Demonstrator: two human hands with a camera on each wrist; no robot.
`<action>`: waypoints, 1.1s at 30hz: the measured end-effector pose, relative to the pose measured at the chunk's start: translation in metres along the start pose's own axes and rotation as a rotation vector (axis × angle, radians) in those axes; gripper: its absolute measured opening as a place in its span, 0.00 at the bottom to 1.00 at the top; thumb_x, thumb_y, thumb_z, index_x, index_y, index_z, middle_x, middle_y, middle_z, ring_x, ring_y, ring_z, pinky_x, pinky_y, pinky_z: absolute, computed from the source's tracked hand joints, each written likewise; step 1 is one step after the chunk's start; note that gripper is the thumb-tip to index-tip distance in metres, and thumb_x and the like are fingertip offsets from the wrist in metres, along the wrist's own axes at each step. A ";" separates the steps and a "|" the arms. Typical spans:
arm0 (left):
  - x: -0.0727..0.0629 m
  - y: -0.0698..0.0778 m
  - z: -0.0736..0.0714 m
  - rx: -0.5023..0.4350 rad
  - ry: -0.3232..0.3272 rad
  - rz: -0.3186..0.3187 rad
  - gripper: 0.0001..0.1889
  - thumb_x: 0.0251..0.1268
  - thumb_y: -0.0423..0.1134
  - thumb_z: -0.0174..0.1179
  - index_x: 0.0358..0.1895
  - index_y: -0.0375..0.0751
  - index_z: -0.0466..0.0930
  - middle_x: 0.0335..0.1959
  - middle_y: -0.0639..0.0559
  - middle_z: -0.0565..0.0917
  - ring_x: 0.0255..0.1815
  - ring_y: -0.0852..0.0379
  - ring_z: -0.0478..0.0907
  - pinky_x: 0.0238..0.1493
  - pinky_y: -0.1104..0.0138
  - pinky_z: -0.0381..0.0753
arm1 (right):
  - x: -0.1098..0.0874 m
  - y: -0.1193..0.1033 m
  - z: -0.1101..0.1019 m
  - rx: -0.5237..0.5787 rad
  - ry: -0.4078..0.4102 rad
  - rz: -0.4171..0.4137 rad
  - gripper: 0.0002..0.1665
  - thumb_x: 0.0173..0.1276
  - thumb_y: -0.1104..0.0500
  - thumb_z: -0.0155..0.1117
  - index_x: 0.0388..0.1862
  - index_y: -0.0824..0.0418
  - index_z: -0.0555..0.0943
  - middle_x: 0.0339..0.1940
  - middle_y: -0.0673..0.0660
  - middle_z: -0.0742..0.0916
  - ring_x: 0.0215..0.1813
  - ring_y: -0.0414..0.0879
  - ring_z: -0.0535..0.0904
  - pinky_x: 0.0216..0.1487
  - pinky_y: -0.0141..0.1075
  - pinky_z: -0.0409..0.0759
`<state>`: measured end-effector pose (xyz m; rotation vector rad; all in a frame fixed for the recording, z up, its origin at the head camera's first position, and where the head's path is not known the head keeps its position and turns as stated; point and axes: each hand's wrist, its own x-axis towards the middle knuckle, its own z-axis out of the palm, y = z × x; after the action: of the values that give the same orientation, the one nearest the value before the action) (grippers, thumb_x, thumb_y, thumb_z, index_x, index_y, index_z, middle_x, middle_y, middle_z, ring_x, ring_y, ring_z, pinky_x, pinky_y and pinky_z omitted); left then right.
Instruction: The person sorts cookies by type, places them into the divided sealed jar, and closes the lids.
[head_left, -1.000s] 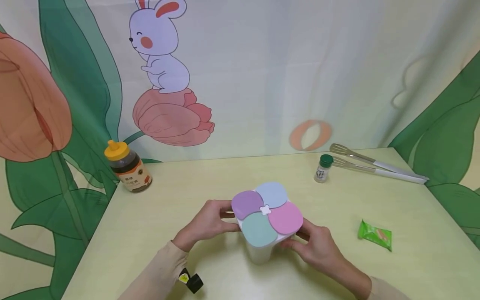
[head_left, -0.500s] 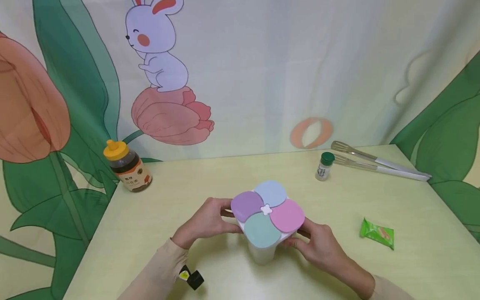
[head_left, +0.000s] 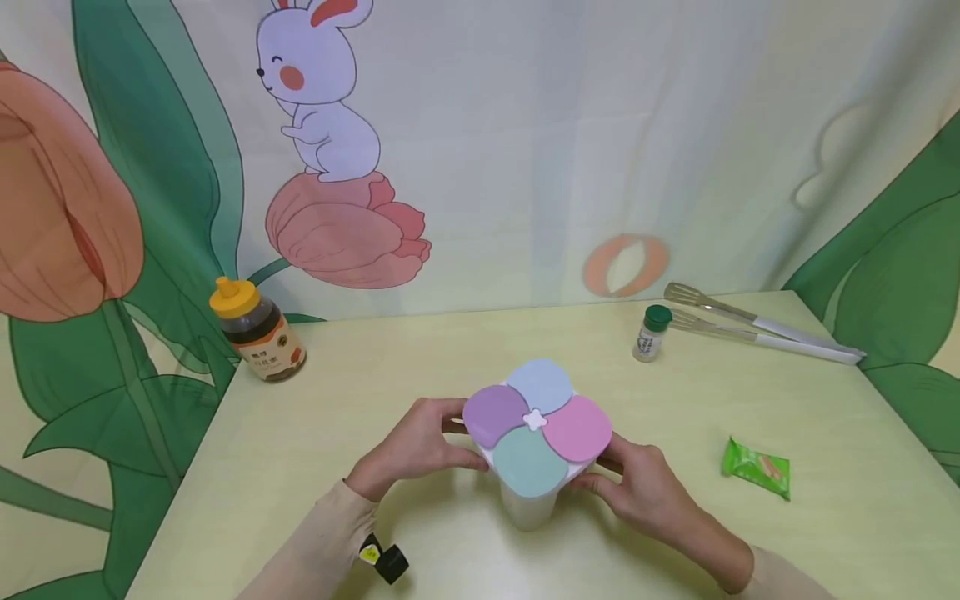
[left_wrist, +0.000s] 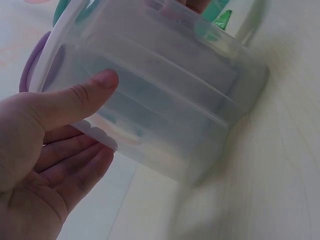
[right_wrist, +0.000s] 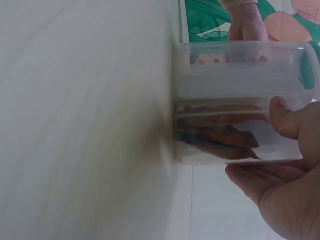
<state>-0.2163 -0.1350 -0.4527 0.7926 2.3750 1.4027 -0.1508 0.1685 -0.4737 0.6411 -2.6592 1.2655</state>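
A clear plastic storage canister (head_left: 528, 507) stands on the table between both hands. Its lid (head_left: 535, 420) carries purple, light blue, pink and green petals around a small white flower-shaped piece. My left hand (head_left: 416, 442) grips the canister's left side just under the lid, thumb along the near wall. On the opposite side my right hand (head_left: 648, 492) holds it the same way. In the left wrist view the thumb presses the translucent wall of the canister (left_wrist: 165, 85), the other fingers behind it. Brown-orange shapes show through the canister (right_wrist: 235, 70) in the right wrist view.
A honey bottle (head_left: 262, 342) with a yellow cap stands at the back left. Back right are a green-capped shaker (head_left: 651, 333) and metal tongs (head_left: 757, 325). A green snack packet (head_left: 757, 468) lies right of the right hand. Behind hangs a printed curtain (head_left: 480, 150).
Between both hands, the canister has turned slightly counterclockwise as seen from above. The hands keep the same hold, and the head view has shifted a little.
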 end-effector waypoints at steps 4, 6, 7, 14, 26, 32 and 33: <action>0.002 -0.002 0.001 -0.026 -0.002 -0.015 0.30 0.40 0.38 0.80 0.54 0.47 0.82 0.51 0.54 0.85 0.51 0.54 0.83 0.56 0.64 0.81 | 0.004 0.003 -0.003 0.030 -0.027 -0.036 0.28 0.53 0.58 0.77 0.54 0.58 0.79 0.46 0.54 0.89 0.49 0.46 0.86 0.50 0.37 0.84; 0.001 -0.002 0.002 -0.031 -0.004 -0.018 0.30 0.40 0.38 0.80 0.54 0.47 0.82 0.50 0.54 0.85 0.50 0.55 0.84 0.55 0.66 0.82 | 0.006 0.005 -0.004 0.052 -0.044 -0.045 0.28 0.54 0.58 0.76 0.54 0.59 0.79 0.45 0.54 0.89 0.50 0.47 0.86 0.52 0.37 0.84; 0.001 -0.002 0.002 -0.028 -0.008 -0.020 0.30 0.40 0.38 0.80 0.54 0.48 0.82 0.50 0.54 0.85 0.50 0.56 0.84 0.55 0.66 0.82 | 0.007 0.006 -0.004 0.056 -0.055 -0.044 0.27 0.55 0.57 0.76 0.54 0.59 0.79 0.45 0.54 0.89 0.50 0.47 0.85 0.52 0.37 0.83; -0.001 0.000 0.005 0.011 -0.031 -0.030 0.29 0.39 0.38 0.80 0.52 0.51 0.83 0.46 0.58 0.87 0.47 0.61 0.84 0.53 0.68 0.81 | 0.009 0.008 -0.008 0.070 -0.127 0.004 0.27 0.58 0.56 0.73 0.56 0.62 0.78 0.48 0.58 0.88 0.54 0.53 0.84 0.54 0.40 0.82; -0.002 0.002 0.007 0.027 -0.047 -0.034 0.26 0.39 0.38 0.80 0.49 0.49 0.84 0.44 0.58 0.87 0.44 0.62 0.84 0.51 0.70 0.81 | 0.010 0.009 -0.007 0.059 -0.154 0.038 0.28 0.59 0.60 0.73 0.58 0.61 0.76 0.52 0.60 0.87 0.55 0.54 0.83 0.55 0.42 0.82; -0.002 0.004 0.007 0.084 -0.064 -0.023 0.25 0.39 0.40 0.80 0.46 0.50 0.85 0.42 0.59 0.88 0.43 0.63 0.84 0.50 0.71 0.81 | 0.012 0.009 -0.006 0.032 -0.146 0.032 0.28 0.59 0.64 0.72 0.58 0.63 0.75 0.52 0.62 0.86 0.55 0.55 0.84 0.54 0.42 0.83; -0.002 0.004 0.008 0.086 -0.068 -0.022 0.24 0.39 0.40 0.80 0.46 0.49 0.85 0.42 0.59 0.88 0.43 0.64 0.84 0.50 0.71 0.82 | 0.012 0.009 -0.006 0.030 -0.143 0.028 0.28 0.59 0.65 0.71 0.58 0.64 0.74 0.52 0.63 0.86 0.55 0.55 0.84 0.54 0.42 0.83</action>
<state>-0.2094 -0.1295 -0.4530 0.8194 2.3983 1.2527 -0.1655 0.1740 -0.4728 0.7273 -2.7771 1.3162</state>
